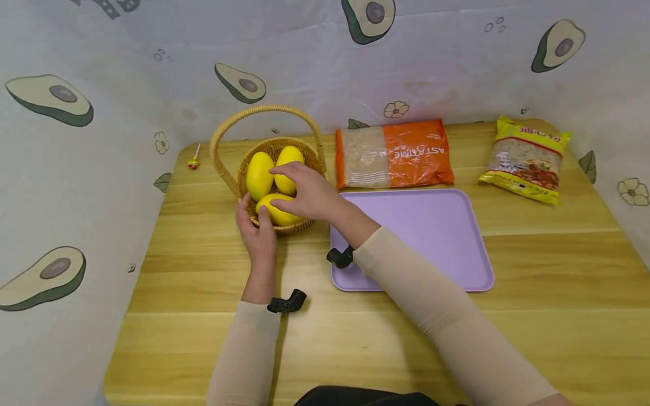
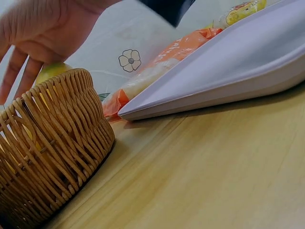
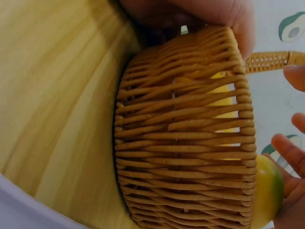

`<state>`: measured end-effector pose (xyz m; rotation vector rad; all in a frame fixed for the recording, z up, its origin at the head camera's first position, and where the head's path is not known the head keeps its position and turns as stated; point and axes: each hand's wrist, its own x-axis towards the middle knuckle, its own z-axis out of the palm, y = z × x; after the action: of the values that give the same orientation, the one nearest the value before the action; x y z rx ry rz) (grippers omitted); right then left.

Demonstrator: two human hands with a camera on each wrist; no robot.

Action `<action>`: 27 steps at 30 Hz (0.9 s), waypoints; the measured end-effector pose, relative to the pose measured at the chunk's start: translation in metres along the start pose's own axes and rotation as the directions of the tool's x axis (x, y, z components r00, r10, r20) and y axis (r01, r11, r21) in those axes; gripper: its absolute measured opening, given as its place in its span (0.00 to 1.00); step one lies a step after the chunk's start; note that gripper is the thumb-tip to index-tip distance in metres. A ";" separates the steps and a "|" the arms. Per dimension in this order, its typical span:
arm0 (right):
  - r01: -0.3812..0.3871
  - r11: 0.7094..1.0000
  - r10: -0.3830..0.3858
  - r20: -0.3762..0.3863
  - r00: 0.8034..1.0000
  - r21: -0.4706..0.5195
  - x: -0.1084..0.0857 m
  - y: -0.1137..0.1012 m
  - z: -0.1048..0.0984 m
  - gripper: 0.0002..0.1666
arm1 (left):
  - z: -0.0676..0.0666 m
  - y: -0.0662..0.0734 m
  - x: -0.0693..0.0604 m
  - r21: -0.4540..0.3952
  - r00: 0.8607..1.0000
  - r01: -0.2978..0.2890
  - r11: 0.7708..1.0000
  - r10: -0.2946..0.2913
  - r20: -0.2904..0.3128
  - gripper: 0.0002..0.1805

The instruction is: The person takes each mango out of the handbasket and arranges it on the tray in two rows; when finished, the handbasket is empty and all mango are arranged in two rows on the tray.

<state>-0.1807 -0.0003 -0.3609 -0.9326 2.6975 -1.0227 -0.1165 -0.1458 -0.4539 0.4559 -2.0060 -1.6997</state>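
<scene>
Left hand [image 1: 257,235]: gripping round brown wicker basket [image 1: 293,228] by rim | Right hand [image 1: 313,194]: spread, nothing gripped, over three smooth yellow oval fruits [image 1: 259,176] inside | Judged handling: firm, slightly slippery, bruisable; best cupped round the middle
</scene>
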 end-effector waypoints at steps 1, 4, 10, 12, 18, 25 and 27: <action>0.000 1.000 0.000 0.010 1.000 -0.007 0.002 0.001 0.000 0.39 | 0.000 0.000 0.000 -0.001 1.000 0.002 1.000 -0.002 0.003 0.26; 0.007 1.000 -0.006 0.041 0.999 -0.029 0.007 0.004 0.000 0.40 | 0.000 0.000 -0.001 0.000 1.000 0.019 1.000 -0.019 0.015 0.26; 0.033 0.996 -0.023 0.119 0.993 -0.086 0.015 0.004 -0.001 0.39 | 0.000 0.000 -0.001 -0.014 1.000 0.020 1.000 -0.019 0.020 0.25; 0.033 0.992 -0.015 0.153 0.988 -0.118 0.017 0.005 -0.001 0.40 | 0.000 0.000 0.000 -0.019 1.000 0.014 1.000 -0.014 0.017 0.25; 0.040 0.978 0.009 0.237 0.972 -0.203 0.022 0.004 0.000 0.44 | 0.000 -0.002 0.000 -0.032 1.000 0.006 0.999 -0.006 0.018 0.25; 0.059 0.953 0.029 0.282 0.959 -0.297 0.023 0.000 0.002 0.45 | 0.000 -0.003 0.001 -0.048 1.000 0.006 0.999 -0.005 0.019 0.25; 0.065 0.944 0.032 0.286 0.958 -0.323 0.022 0.000 0.003 0.45 | 0.000 -0.003 0.001 -0.038 1.000 0.010 0.999 -0.009 0.019 0.25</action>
<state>-0.1977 -0.0153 -0.3610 -1.0614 2.6517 -0.3958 -0.1174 -0.1463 -0.4566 0.4385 -1.9846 -1.7509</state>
